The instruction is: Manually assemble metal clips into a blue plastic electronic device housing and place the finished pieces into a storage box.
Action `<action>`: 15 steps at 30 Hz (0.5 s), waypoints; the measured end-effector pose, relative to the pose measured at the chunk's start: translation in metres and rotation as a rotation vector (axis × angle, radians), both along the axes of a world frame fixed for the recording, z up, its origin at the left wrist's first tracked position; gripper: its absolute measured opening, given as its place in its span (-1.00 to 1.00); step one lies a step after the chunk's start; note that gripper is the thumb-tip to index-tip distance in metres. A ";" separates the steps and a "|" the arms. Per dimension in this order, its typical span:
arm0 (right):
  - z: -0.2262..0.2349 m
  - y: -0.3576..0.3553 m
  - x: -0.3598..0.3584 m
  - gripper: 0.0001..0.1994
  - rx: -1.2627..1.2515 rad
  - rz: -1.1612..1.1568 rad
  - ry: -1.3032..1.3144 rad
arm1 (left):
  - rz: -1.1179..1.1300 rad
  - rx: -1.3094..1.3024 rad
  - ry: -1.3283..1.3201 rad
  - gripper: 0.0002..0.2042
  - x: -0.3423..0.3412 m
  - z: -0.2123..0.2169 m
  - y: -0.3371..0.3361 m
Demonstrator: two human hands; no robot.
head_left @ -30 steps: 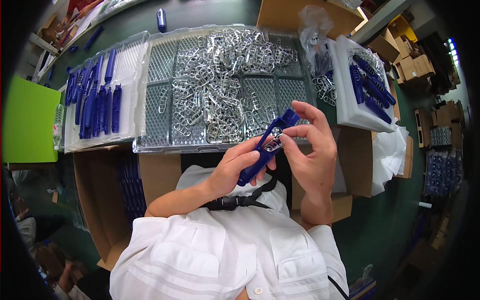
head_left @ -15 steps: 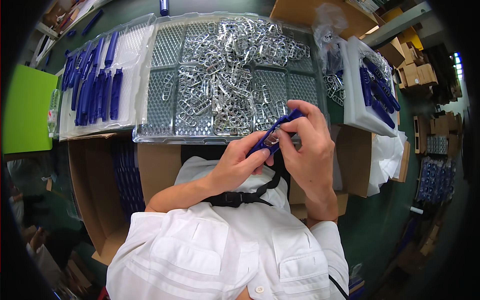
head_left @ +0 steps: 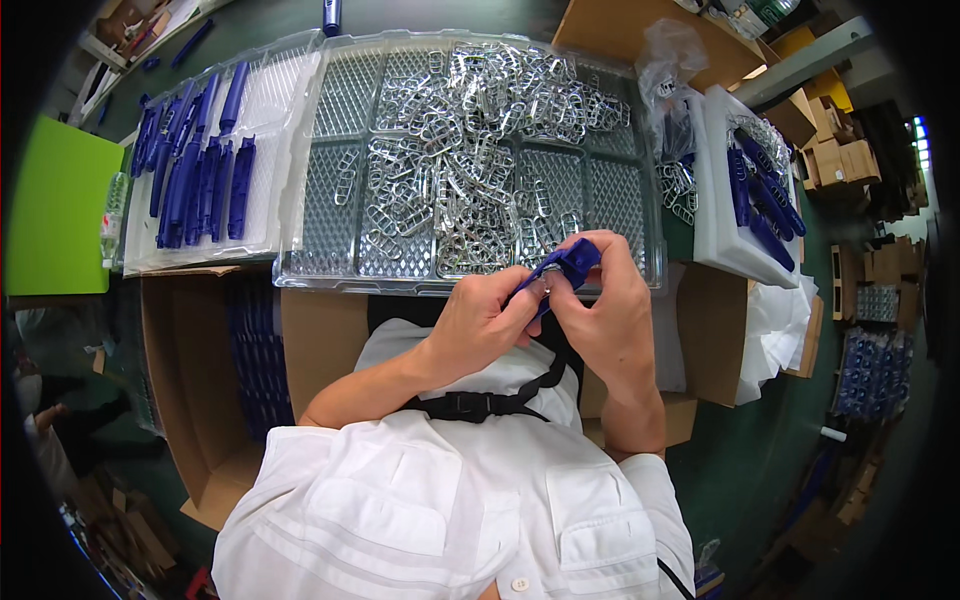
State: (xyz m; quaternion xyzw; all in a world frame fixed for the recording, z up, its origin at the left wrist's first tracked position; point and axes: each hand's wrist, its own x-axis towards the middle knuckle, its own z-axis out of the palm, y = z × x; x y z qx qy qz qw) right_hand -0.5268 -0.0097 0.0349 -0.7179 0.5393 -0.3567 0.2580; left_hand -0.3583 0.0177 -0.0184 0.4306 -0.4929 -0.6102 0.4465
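Observation:
Both hands grip one blue plastic part (head_left: 574, 262), tilted up toward the right in front of the metal pieces. My left hand (head_left: 487, 312) is closed on its lower end, the thumb pressed near the middle. My right hand (head_left: 607, 300) is wrapped round the upper end, its thumb and fingers pinching the part. A bit of shiny metal shows at the thumb tips, mostly covered by the fingers. Just beyond the hands lies a clear compartment tray (head_left: 325, 215) heaped with loose chrome oval-looped metal pieces (head_left: 470, 150).
Long blue plastic parts (head_left: 240, 190) lie on a clear tray at left, beside a green panel (head_left: 60, 210). A white foam box (head_left: 713, 200) at right holds blue parts and metal pieces. Below the tray stands an open cardboard box (head_left: 190, 380) with stacked blue parts.
My hands have rotated the blue part, so its upper end now tips toward me and the metal inside shows less. The right hand's fingers have curled further over it.

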 end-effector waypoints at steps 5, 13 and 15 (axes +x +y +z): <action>-0.003 0.000 0.003 -0.67 -0.009 -0.016 0.045 | 0.051 -0.013 -0.090 -0.73 -0.001 -0.002 -0.002; -0.012 -0.006 -0.022 -0.72 0.058 0.125 -0.685 | -0.214 -0.134 0.070 -0.73 0.025 0.024 -0.011; -0.012 -0.006 -0.037 -0.66 -0.012 0.222 -0.808 | -0.278 -0.411 -0.147 -0.55 0.033 0.035 -0.014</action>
